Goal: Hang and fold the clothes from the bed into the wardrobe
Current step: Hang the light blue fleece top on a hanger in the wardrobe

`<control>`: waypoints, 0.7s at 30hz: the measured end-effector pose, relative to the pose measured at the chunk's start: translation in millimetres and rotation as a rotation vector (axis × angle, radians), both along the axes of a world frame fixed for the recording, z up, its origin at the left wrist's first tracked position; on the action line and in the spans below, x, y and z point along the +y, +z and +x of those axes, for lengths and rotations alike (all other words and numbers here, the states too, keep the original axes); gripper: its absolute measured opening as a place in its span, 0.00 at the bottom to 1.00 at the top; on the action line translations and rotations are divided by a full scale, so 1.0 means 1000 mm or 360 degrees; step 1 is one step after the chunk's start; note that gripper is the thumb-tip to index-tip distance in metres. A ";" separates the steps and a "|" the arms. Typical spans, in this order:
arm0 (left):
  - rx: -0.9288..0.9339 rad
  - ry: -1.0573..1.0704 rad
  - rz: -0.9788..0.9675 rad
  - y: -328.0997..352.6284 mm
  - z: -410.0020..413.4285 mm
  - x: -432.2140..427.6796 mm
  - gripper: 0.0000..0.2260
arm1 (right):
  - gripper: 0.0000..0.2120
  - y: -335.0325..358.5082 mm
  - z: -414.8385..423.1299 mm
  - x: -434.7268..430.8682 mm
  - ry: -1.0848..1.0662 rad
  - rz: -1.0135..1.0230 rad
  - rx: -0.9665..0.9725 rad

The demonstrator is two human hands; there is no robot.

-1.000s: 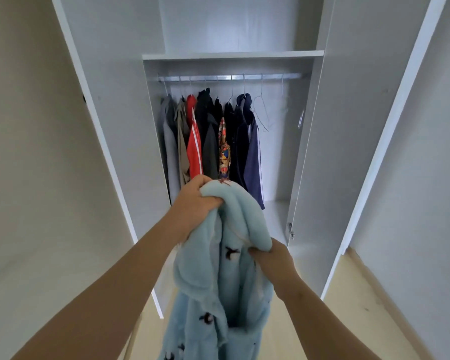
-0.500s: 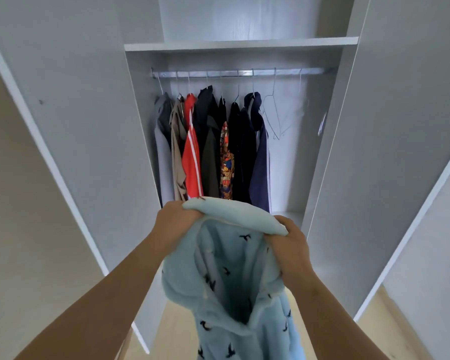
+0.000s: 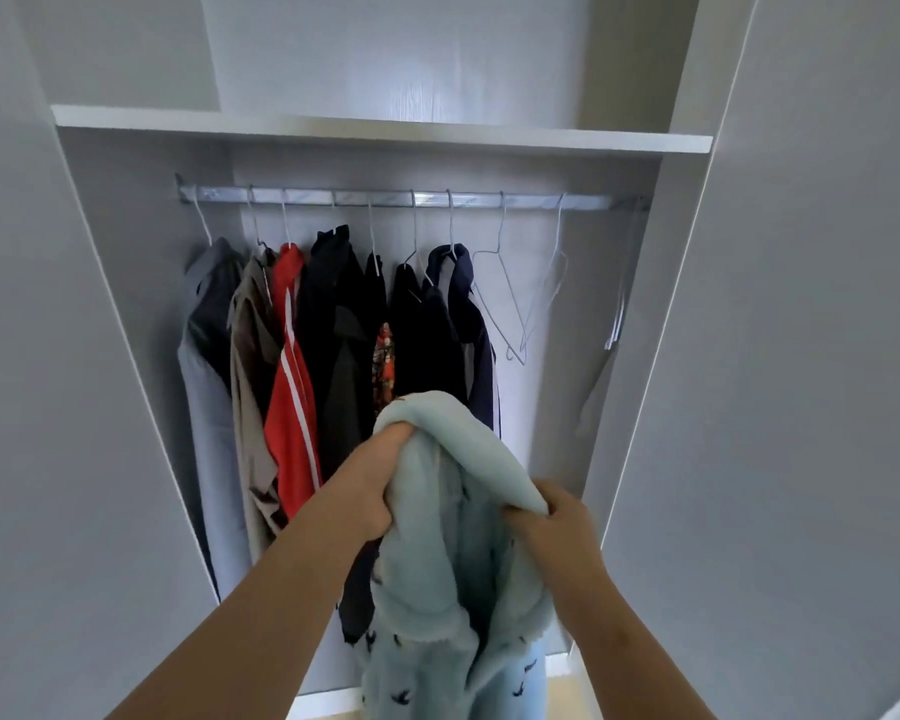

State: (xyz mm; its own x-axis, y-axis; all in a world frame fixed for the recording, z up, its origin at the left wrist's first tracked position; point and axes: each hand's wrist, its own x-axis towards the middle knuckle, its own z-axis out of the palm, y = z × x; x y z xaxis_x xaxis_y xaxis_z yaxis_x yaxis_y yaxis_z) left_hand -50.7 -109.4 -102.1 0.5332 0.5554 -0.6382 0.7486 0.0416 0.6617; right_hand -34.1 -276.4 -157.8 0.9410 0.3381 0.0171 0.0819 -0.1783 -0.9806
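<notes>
Two grips: the left grip (image 3: 372, 491) and the right grip (image 3: 557, 522) each clutch a bunched fistful of the pale blue fleece robe (image 3: 437, 589), with fingers curled into its upper edge.
Robe position: it hangs between and below both grips, in front of the open wardrobe (image 3: 126, 304), and is not yet on any hanger.
Empty wire hangers (image 3: 505, 298): two hang on the rail (image 3: 411, 198), above and beyond the right grip, just right of the navy garment (image 3: 468, 324).
Risk, freeing a grip: taking a hanger probably means letting go with one grip, and the thick fleece could then sag out of the other fistful and drop.
Risk, thin wire: the heavy-looking robe may bend or tip a hanger and slide off one shoulder.
Risk, crowding: reaching up past the hung clothes could knock the navy garment or unhook the neighbouring hanger.
Risk, collar: with the robe bunched like this, I cannot tell where the neck opening is, and a hanger threaded wrongly would leave it lopsided.
</notes>
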 end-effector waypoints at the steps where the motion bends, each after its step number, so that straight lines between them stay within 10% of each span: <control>1: -0.0045 -0.0041 0.0093 -0.002 0.002 0.008 0.15 | 0.15 0.000 0.007 0.005 0.0025 -0.0018 0.0026; 6: -0.1138 0.0417 -0.0354 -0.006 0.022 0.024 0.07 | 0.11 0.003 0.055 0.035 0.0147 0.0011 0.0143; 21: -0.1474 0.0787 -0.0419 0.042 0.163 0.077 0.17 | 0.14 0.040 0.269 0.127 0.0086 0.0166 -0.0377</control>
State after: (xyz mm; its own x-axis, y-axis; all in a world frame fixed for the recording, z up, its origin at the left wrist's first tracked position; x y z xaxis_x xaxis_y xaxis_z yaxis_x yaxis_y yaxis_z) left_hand 112.6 -32.4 -60.0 0.6243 0.7455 -0.2334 -0.1761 0.4254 0.8877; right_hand 234.9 -148.9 -117.7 0.8870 0.3727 0.2725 0.3182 -0.0660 -0.9457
